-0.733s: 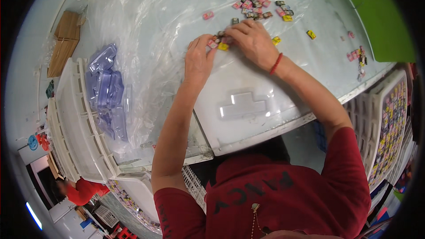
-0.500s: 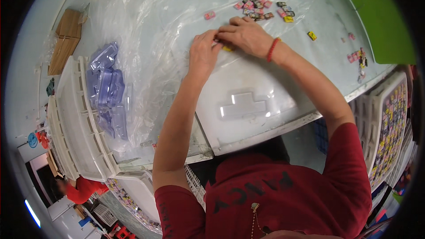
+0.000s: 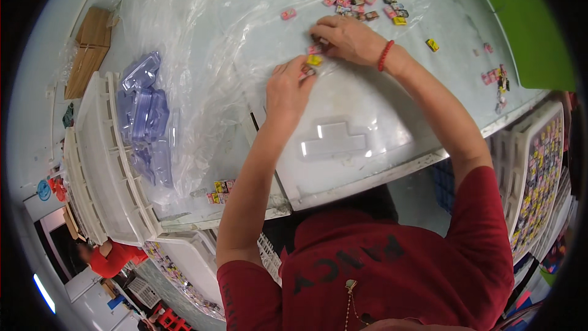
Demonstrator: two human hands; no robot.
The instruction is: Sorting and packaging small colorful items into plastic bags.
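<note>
My left hand (image 3: 286, 90) is closed with its fingertips on a small printed block (image 3: 307, 72) at the near end of a short row. A yellow block (image 3: 314, 60) and a pink block (image 3: 313, 49) lie in that row between my hands. At its far end my right hand (image 3: 350, 39) has curled fingers round a dark block (image 3: 320, 41), partly hidden by them. Nearer to me, a clear stepped plastic tray (image 3: 334, 140) lies on the white tabletop. Beyond my right hand spreads a loose pile of pink, dark and yellow blocks (image 3: 351, 3).
Blue-tinted plastic trays (image 3: 144, 113) are heaped at the left on clear plastic sheeting (image 3: 208, 73). White crates (image 3: 113, 165) stand past the left edge. A few blocks (image 3: 220, 191) sit by my left forearm. Another crate (image 3: 536, 178) full of blocks is at the right.
My hands have drawn apart, the right one moving up and right, uncovering the yellow and pink blocks between them. My left forearm has shifted right, revealing blocks at the table's near edge.
</note>
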